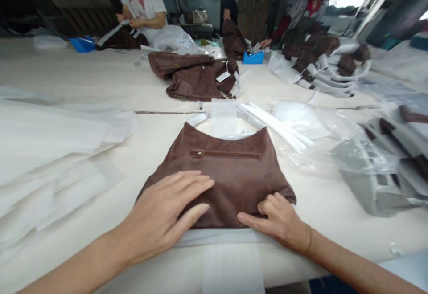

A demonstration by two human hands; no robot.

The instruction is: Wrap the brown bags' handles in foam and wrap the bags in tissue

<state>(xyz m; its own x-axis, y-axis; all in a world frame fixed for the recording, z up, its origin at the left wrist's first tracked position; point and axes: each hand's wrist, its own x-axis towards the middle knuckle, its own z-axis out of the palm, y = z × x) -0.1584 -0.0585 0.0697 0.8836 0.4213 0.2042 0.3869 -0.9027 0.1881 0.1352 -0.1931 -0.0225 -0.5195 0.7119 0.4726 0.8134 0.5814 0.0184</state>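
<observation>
Flat on the pale desk (317, 218), near its front edge, lies a brown handbag (234, 182), the zipper (230, 155) across its upper part drawn closed, so I cannot tell what is inside. Its white-wrapped handle (199, 118) loops away behind the top edge. White padding (223, 115) shows just beyond the handbag, and a thin sheet (220, 238) peeks out below it. To the right of the handbag sits clear plastic wrapping (364, 165) around or over grey and brown pieces; from where I stand I cannot tell which are really within it. Nearer, between that and the handbag's top corner, lie white rods (281, 129).

The left hand (167, 209) lies palm down over the handbag's lower left, fingers extended and close together, thumb spread away from them, gripping nothing. The right hand (279, 220) is at the handbag's lower right, fingers curled against the leather and thumb pointing left along the bottom edge; whether it pinches any leather I cannot tell. Both forearms come in from the near side, one on each side of the handbag, angled inward. Beyond the handbag, more brown bags (194, 82) lie in a heap.
</observation>
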